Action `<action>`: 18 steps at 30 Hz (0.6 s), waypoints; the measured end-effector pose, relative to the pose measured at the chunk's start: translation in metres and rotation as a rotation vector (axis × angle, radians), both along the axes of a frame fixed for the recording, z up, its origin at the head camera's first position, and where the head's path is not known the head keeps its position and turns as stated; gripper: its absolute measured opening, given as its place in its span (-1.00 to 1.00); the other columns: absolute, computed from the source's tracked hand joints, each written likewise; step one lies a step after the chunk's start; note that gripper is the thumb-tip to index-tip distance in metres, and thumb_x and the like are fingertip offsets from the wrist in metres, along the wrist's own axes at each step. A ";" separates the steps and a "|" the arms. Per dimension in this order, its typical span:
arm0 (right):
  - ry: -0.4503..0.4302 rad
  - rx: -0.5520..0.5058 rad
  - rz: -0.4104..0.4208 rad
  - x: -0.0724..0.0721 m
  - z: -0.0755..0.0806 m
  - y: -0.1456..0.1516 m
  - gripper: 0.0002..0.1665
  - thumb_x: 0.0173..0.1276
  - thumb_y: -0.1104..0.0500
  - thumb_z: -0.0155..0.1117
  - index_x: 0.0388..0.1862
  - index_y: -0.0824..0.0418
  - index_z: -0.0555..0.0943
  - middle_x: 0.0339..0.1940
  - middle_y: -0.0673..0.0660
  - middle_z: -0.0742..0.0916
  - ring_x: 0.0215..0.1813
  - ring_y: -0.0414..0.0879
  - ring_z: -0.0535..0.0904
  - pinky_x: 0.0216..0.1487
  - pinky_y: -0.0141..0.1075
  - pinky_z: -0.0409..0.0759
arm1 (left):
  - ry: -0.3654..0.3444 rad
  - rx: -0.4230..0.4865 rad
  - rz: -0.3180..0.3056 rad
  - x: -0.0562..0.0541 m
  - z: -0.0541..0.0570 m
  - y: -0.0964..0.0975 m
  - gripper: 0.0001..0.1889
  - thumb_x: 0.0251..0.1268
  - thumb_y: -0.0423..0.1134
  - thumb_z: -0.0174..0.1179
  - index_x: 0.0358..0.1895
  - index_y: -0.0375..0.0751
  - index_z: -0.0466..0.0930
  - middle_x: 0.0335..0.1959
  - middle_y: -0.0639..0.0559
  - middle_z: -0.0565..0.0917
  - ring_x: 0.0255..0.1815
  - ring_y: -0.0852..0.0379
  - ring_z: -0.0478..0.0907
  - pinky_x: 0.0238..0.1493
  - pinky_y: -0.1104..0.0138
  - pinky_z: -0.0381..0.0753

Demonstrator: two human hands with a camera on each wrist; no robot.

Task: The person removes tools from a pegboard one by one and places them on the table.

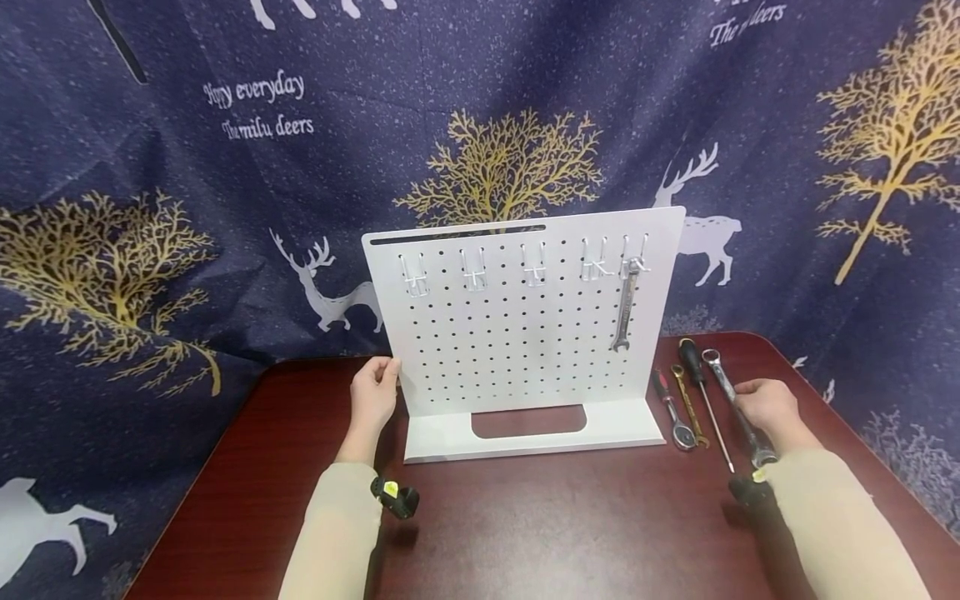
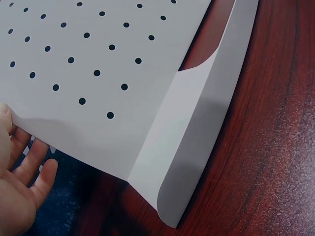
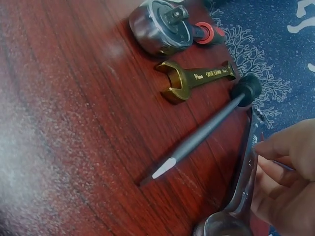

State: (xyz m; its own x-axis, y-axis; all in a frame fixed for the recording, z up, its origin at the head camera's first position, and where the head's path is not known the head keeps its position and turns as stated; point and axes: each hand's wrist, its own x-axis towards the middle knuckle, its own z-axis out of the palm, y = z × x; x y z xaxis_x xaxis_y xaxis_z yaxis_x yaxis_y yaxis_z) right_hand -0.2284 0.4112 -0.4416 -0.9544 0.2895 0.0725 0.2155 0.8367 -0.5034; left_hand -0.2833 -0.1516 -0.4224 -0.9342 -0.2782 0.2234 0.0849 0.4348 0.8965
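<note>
A white pegboard stands upright on the table. My left hand holds its left edge, with the thumb in front and the fingers behind. At the right, my right hand pinches a large silver combination wrench by its shank; thumb and fingertips meet it in the right wrist view. Beside that wrench lies a screwdriver with a black handle. Further left are a gold wrench and a ratchet with a red and black handle. Another silver wrench hangs on the board's rightmost hook.
Several white hooks line the top of the pegboard. Its base has a wide cutout over the dark red table. Behind the table hangs a blue cloth with deer and gold trees.
</note>
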 end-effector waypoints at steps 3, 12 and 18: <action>-0.019 -0.009 -0.014 0.001 0.001 0.000 -0.58 0.13 0.21 0.14 -0.12 0.51 0.57 -0.09 0.51 0.63 -0.18 0.35 0.53 -0.26 -0.02 0.46 | 0.003 0.002 0.000 0.000 0.000 0.000 -0.70 0.41 -0.10 0.05 -0.15 -0.32 0.56 -0.20 -0.28 0.67 -0.17 -0.20 0.63 -0.29 0.32 0.58; 0.046 -0.083 -0.018 -0.001 0.012 -0.013 -0.53 0.32 0.09 0.07 -0.04 0.48 0.57 -0.06 0.49 0.63 -0.13 0.28 0.55 -0.22 -0.08 0.48 | -0.010 0.000 0.001 0.001 0.000 -0.001 -0.70 0.42 -0.09 0.04 -0.15 -0.30 0.56 -0.19 -0.27 0.67 -0.16 -0.15 0.63 -0.26 0.29 0.59; 0.173 -0.270 0.019 -0.007 0.030 -0.036 -0.54 0.40 0.12 0.02 0.01 0.52 0.53 -0.25 0.42 0.71 -0.42 -0.27 0.59 -0.40 -0.38 0.56 | -0.010 0.002 -0.003 0.000 0.001 0.000 -0.69 0.42 -0.09 0.04 -0.15 -0.30 0.57 -0.18 -0.27 0.68 -0.15 -0.14 0.64 -0.23 0.23 0.60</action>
